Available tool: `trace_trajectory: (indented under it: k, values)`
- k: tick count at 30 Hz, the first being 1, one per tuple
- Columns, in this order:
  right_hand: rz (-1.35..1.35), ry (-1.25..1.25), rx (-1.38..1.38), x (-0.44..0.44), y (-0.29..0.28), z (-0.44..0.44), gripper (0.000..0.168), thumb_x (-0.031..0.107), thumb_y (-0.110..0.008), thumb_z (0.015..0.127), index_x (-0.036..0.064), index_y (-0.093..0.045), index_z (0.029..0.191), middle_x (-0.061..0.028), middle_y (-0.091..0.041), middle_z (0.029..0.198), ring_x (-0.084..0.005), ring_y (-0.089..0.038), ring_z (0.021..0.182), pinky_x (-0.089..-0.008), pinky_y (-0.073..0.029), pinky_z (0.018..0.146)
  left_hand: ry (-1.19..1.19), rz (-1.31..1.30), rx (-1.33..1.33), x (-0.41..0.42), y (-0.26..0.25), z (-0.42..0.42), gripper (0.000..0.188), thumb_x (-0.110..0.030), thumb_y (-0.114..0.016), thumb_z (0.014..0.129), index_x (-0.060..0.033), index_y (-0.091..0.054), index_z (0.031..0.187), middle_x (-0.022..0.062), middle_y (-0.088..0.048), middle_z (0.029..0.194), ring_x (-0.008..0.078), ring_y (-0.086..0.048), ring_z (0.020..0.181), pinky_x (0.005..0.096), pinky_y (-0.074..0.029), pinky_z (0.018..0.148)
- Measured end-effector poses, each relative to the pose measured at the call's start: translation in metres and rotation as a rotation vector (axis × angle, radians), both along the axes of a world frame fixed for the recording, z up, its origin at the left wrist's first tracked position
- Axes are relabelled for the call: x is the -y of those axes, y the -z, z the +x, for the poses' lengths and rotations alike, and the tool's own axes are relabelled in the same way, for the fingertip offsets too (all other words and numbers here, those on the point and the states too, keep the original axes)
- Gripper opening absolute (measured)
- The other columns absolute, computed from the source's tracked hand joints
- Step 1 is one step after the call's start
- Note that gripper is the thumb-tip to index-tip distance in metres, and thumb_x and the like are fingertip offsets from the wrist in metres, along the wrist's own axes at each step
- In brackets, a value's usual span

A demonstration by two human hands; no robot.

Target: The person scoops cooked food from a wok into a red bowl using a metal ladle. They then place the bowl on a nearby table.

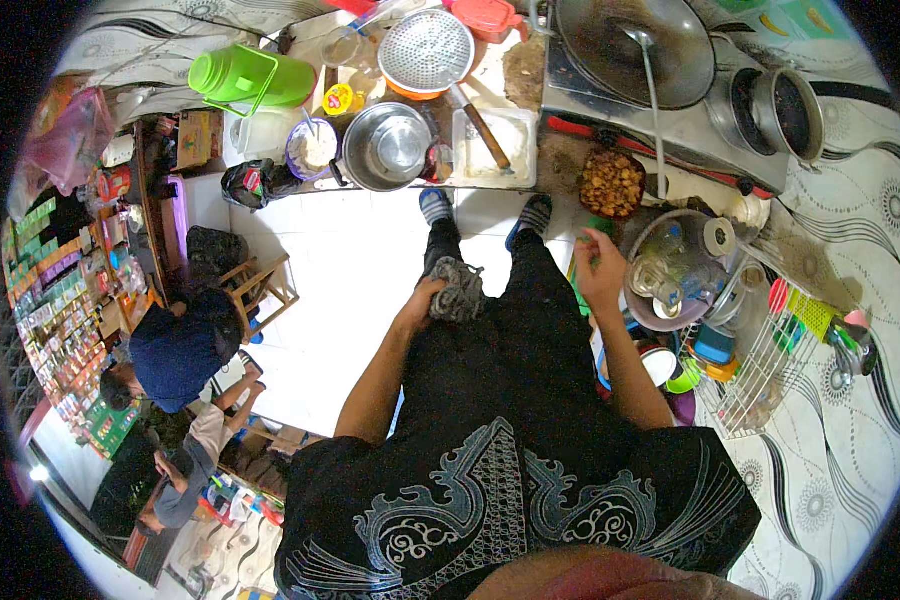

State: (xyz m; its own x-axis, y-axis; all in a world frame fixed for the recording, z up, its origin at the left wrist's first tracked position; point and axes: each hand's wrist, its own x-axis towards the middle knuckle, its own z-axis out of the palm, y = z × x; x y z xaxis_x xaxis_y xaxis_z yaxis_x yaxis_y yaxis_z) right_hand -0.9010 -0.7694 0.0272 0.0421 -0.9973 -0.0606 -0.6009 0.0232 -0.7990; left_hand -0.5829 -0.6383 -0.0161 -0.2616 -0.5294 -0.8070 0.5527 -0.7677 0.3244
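Observation:
My left hand (421,300) grips a crumpled grey cloth (456,291) in front of my dark trousers. On the other side, my right hand (598,270) is raised with its fingers curled. A bit of green shows at its fingertips, and I cannot tell whether it holds anything. A basin (634,304) of clear plastic containers is to the right of that hand. Just beyond it, a dark bowl (613,185) holds browned fried pieces. Ahead on the counter are a metal pot (388,147), a perforated strainer (425,52) with a wooden handle, and a white-dusted plastic tray (495,148).
A wok (634,45) with a ladle (649,90) sits on the gas stove (667,142). Stacked pots (791,112) stand beside it. Right of me is a wire dish rack (757,382). Two people (184,349) and a wooden stool (262,296) are at left.

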Motion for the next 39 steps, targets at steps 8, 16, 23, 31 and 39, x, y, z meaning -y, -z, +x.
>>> trace_trajectory:
  k: [8, 16, 23, 31, 39]
  values:
    - [-0.058, -0.289, 0.306, 0.168, -0.009, 0.223, 0.049, 0.004, -0.059, 0.088, 0.004, -0.043, 0.134, -0.0142, -0.068, 0.109, -0.0177, -0.068, 0.087, -0.0299, -0.053, 0.068, 0.195, -0.112, -0.004, -0.028, 0.06, 0.087, 0.044, -0.013, -0.056, 0.08, 0.0029, -0.057, 0.121, 0.0118, -0.066, 0.11, 0.0216, -0.063, 0.095, 0.03, -0.05, 0.085]
    - [-0.537, -0.8, 0.013, 0.405, 0.105, 0.383, 0.023, 0.02, -0.061, 0.081, 0.006, -0.07, 0.097, -0.0164, -0.069, 0.086, -0.0312, -0.066, 0.073, -0.0406, -0.051, 0.065, -0.103, 0.117, 0.003, -0.057, 0.015, 0.191, 0.051, -0.011, -0.055, 0.08, 0.004, -0.05, 0.128, 0.0178, -0.062, 0.119, 0.0276, -0.063, 0.106, 0.0375, -0.05, 0.096]
    - [0.597, -0.749, 0.165, 0.457, 0.15, 0.468, 0.023, 0.024, -0.063, 0.088, 0.004, -0.07, 0.095, -0.0066, -0.066, 0.069, -0.0254, -0.064, 0.066, -0.0398, -0.053, 0.064, -0.337, 0.23, -0.104, -0.12, 0.052, 0.21, 0.06, -0.015, -0.059, 0.075, 0.0051, -0.047, 0.13, 0.0211, -0.061, 0.121, 0.032, -0.063, 0.107, 0.0414, -0.054, 0.092]
    - [-0.815, -1.44, -0.217, 0.505, 0.23, 0.46, 0.084, 0.049, -0.08, 0.065, 0.008, -0.049, 0.132, -0.0155, -0.056, 0.119, -0.0305, -0.059, 0.102, -0.0431, -0.051, 0.086, -0.394, 0.333, -0.089, -0.117, 0.051, 0.215, 0.06, -0.02, -0.061, 0.076, 0.0031, -0.048, 0.129, 0.0191, -0.061, 0.12, 0.031, -0.064, 0.104, 0.0406, -0.056, 0.087]
    - [-0.848, -1.333, -0.416, 0.501, 0.246, 0.454, 0.098, 0.06, -0.08, 0.05, 0.01, -0.051, 0.13, -0.0123, -0.057, 0.108, -0.0313, -0.057, 0.09, -0.0428, -0.047, 0.078, -0.445, 0.332, -0.082, -0.103, 0.042, 0.206, 0.061, -0.024, -0.063, 0.075, 0.0027, -0.049, 0.129, 0.0178, -0.062, 0.118, 0.0303, -0.065, 0.101, 0.0402, -0.056, 0.086]
